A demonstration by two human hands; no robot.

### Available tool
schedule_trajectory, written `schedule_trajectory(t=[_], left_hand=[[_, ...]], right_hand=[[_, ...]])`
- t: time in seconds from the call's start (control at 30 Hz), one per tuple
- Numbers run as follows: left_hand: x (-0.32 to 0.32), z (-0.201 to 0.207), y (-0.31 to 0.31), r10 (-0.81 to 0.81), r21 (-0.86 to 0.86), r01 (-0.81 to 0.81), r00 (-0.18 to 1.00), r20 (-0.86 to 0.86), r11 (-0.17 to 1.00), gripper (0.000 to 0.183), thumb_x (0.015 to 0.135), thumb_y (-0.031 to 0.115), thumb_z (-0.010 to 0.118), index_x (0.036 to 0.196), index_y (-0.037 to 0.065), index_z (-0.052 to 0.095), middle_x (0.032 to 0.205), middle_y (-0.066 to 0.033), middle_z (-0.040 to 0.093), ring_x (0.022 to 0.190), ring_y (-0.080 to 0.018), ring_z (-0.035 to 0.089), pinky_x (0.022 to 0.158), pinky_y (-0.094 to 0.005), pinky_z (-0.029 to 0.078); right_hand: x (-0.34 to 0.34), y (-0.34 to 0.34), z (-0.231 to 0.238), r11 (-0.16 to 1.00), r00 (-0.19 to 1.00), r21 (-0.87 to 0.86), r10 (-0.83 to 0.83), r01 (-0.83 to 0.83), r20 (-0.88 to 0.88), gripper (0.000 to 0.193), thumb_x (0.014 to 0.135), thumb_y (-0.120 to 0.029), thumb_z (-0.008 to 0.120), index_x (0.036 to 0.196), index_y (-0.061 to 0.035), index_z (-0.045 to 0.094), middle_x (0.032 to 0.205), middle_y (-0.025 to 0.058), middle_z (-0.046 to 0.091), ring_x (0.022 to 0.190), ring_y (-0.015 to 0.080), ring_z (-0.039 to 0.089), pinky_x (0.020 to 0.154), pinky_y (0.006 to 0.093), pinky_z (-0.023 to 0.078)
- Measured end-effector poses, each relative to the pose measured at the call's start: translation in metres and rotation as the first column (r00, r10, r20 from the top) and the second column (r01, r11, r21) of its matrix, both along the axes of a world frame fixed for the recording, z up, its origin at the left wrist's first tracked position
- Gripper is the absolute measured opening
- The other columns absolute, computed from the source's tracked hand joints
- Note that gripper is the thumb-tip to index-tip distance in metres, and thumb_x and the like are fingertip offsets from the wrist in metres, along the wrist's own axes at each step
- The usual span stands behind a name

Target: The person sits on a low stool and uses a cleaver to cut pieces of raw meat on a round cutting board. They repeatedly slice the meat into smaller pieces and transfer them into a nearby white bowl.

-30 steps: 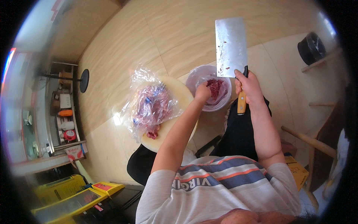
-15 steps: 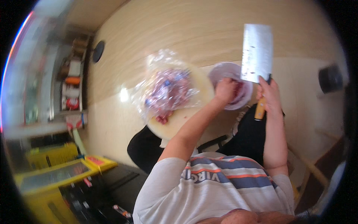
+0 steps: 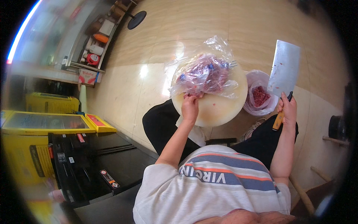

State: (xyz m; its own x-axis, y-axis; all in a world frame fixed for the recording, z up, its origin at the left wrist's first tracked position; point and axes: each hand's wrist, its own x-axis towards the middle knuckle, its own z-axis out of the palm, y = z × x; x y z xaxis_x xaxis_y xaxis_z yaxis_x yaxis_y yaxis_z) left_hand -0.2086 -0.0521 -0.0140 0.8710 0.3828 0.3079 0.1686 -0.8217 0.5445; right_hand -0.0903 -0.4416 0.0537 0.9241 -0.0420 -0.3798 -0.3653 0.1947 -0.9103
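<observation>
A round, pale chopping board (image 3: 223,112) lies low in front of me. On it sits a heap of raw red meat (image 3: 210,76), mostly covered by a clear plastic bag (image 3: 220,50). My left hand (image 3: 190,107) is at the near left side of the heap, its fingers closed on a piece of meat at the bag's edge. My right hand (image 3: 288,109) grips the wooden handle of a cleaver (image 3: 285,67), its wide blade raised off to the right of the board. Beside the board, a white bucket (image 3: 254,75) with a bag lining holds cut red meat (image 3: 260,96).
My knees flank the board on a tiled floor (image 3: 149,86). To the left stand a black appliance (image 3: 112,160) and yellow cases (image 3: 48,123). Shelves with bottles and boxes (image 3: 99,41) are at the far left. A dark round pot-like thing (image 3: 337,127) stands at the right.
My left hand has left the bucket and moved left to the meat on the board. My right hand still holds the cleaver up. The whole view has shifted.
</observation>
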Motion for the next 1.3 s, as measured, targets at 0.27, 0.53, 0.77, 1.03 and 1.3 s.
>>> schedule_trajectory(t=[0.27, 0.53, 0.77, 1.03, 1.3], left_hand=[[-0.008, -0.028, 0.044, -0.094, 0.440, 0.095, 0.995, -0.025, 0.893, 0.009, 0.070, 0.011, 0.067, 0.074, 0.006, 0.061, 0.080, -0.0105, 0.058, 0.086, -0.0314, 0.057, 0.076, -0.0427, 0.046], [-0.035, -0.020, 0.015, -0.172, 0.010, 0.173, 0.970, 0.169, 0.985, 0.017, 0.070, 0.003, 0.064, 0.086, 0.010, 0.064, 0.084, -0.0111, 0.059, 0.086, -0.0317, 0.057, 0.073, -0.0430, 0.046], [-0.070, -0.037, -0.020, -0.224, 0.141, 0.221, 0.975, 0.009, 0.965, 0.031, 0.073, 0.006, 0.064, 0.102, 0.015, 0.070, 0.119, -0.0098, 0.059, 0.101, -0.0302, 0.058, 0.084, -0.0401, 0.048], [-0.044, -0.028, 0.025, -0.235, 0.357, 0.203, 0.971, 0.050, 0.912, 0.028, 0.072, 0.005, 0.059, 0.099, 0.008, 0.064, 0.111, -0.0068, 0.062, 0.098, -0.0276, 0.058, 0.084, -0.0396, 0.047], [-0.062, -0.022, 0.023, 0.008, 0.200, -0.033, 0.992, 0.125, 0.979, 0.019, 0.070, 0.006, 0.065, 0.088, 0.011, 0.067, 0.096, -0.0046, 0.065, 0.091, -0.0264, 0.060, 0.078, -0.0377, 0.049]], right_hand=[[-0.012, 0.036, -0.009, 0.981, 0.990, -0.156, 0.123, -0.111, 0.068, 0.018, 0.091, -0.021, 0.060, 0.091, -0.0045, 0.053, 0.056, -0.0011, 0.046, 0.039, 0.0082, 0.041, 0.036, 0.0242, 0.035], [-0.044, 0.061, -0.015, 0.934, 0.964, -0.296, 0.242, -0.200, 0.112, 0.019, 0.091, -0.022, 0.061, 0.092, -0.0052, 0.054, 0.056, -0.0015, 0.046, 0.040, 0.0071, 0.043, 0.037, 0.0228, 0.035], [-0.072, 0.096, -0.016, 0.768, 0.878, -0.527, 0.472, -0.363, 0.081, 0.029, 0.087, -0.022, 0.063, 0.101, 0.0026, 0.061, 0.087, 0.0128, 0.068, 0.080, 0.0237, 0.063, 0.075, 0.0361, 0.049], [-0.106, 0.139, -0.001, 0.571, 0.739, -0.733, 0.659, -0.368, 0.142, 0.031, 0.084, -0.028, 0.063, 0.099, -0.0005, 0.063, 0.083, 0.0229, 0.066, 0.080, 0.0395, 0.064, 0.069, 0.0438, 0.049], [-0.131, 0.162, 0.012, 0.431, 0.691, -0.799, 0.722, -0.418, 0.028, 0.028, 0.085, -0.028, 0.062, 0.088, -0.0002, 0.060, 0.072, 0.0248, 0.062, 0.071, 0.0436, 0.061, 0.062, 0.0496, 0.046]])
